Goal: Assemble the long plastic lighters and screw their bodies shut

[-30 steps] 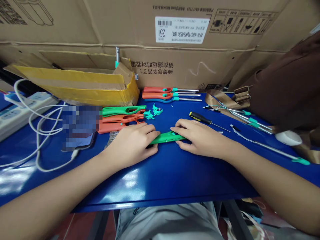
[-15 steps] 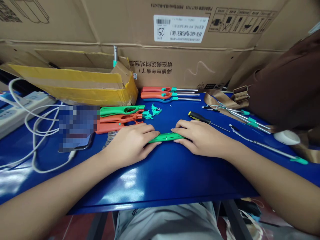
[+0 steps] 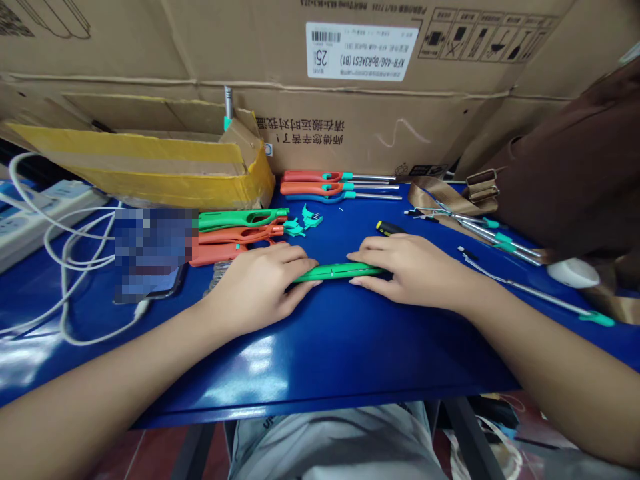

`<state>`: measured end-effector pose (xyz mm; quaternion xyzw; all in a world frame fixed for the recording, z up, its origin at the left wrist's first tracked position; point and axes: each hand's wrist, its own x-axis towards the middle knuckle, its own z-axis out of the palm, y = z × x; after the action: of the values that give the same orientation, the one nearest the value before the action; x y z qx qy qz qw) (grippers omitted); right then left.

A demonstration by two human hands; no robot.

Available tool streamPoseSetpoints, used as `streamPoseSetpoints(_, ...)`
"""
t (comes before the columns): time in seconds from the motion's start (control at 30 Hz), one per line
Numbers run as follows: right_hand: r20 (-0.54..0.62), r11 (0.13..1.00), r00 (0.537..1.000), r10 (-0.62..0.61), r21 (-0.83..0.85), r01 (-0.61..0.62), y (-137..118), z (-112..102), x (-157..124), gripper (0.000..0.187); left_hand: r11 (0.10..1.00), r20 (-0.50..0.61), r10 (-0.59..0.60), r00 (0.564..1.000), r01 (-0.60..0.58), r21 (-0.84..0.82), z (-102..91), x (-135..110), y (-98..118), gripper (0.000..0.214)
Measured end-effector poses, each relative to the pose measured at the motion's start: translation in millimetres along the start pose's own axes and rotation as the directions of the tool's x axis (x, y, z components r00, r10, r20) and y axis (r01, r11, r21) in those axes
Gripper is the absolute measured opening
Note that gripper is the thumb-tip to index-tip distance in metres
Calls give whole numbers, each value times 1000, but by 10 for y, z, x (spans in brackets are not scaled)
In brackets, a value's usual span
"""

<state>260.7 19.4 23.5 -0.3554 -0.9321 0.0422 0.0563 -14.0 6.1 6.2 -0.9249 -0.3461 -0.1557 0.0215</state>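
Observation:
A green plastic lighter handle (image 3: 337, 271) lies flat on the blue table (image 3: 325, 347). My left hand (image 3: 260, 283) grips its left end, fingers curled round it. My right hand (image 3: 405, 267) holds the right end, fingers pressed over it. Just beyond my left hand lie green and orange handle shells (image 3: 240, 230) and small teal trigger parts (image 3: 305, 223). Behind my right hand the black-and-yellow grip of a screwdriver (image 3: 387, 227) shows.
Assembled orange and blue lighters (image 3: 335, 185) lie at the back by cardboard boxes (image 3: 350, 100). Metal rods with teal tips (image 3: 505, 243) lie at the right, near a brown bag (image 3: 575, 167). A yellow-taped box (image 3: 150, 167), a power strip with white cables (image 3: 55, 220) and a phone (image 3: 150, 267) sit at the left.
The green handle has turned from lying flat-side-up to a narrower edge view, and both hands have closed in tighter on it. My right hand now covers more of the screwdriver.

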Motion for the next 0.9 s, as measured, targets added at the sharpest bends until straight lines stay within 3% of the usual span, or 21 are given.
streamPoseSetpoints(0.2, 24, 997, 1000, -4, 82, 2, 116, -79, 2, 27, 998, 41, -63, 997, 63, 1, 4, 10, -39, 29)
streamPoseSetpoints(0.4, 23, 998, 1000, 0, 60, -1, 141, -76, 1, 23, 991, 96, -68, 993, 78, -107, 21, 12, -58, 29)
streamPoseSetpoints(0.9, -60, 990, 988, -141, 8, 142, 134, -60, 15, 33, 923, 134, -171, 976, 206, -324, 82, 34, -73, 34)
